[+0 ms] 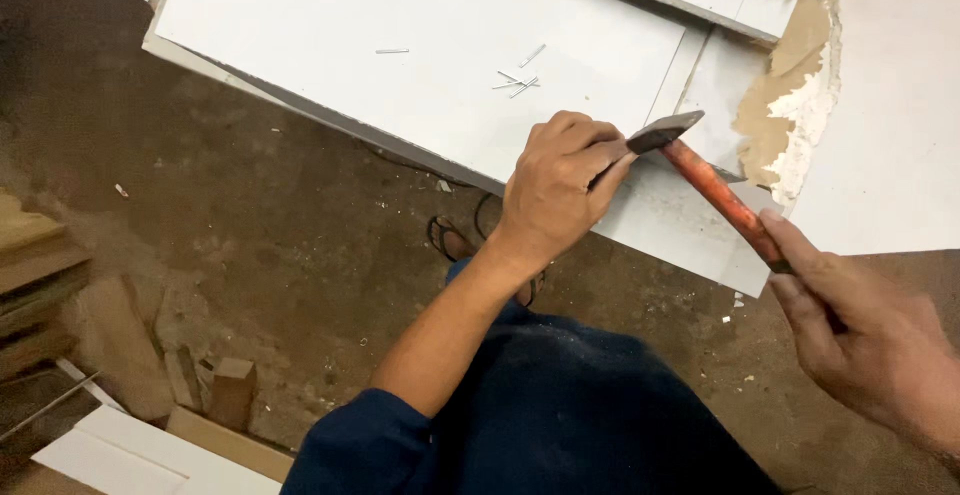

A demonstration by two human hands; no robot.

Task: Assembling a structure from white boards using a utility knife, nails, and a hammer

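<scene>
The right hand (860,330) gripped the orange handle of a hammer (700,170) low down, its dark steel head hovering at the white panel (420,45) near its front edge. The left hand (555,190) was curled closed beside the head, apparently pinching a nail; whether one was there could not be told. A clean strike probably called for short, square taps with fingertips kept low and clear. Loose thin nails (518,80) lay scattered on the panel, well apart from the hammer.

White panel (400,25) — loose nails (517,80)
</scene>
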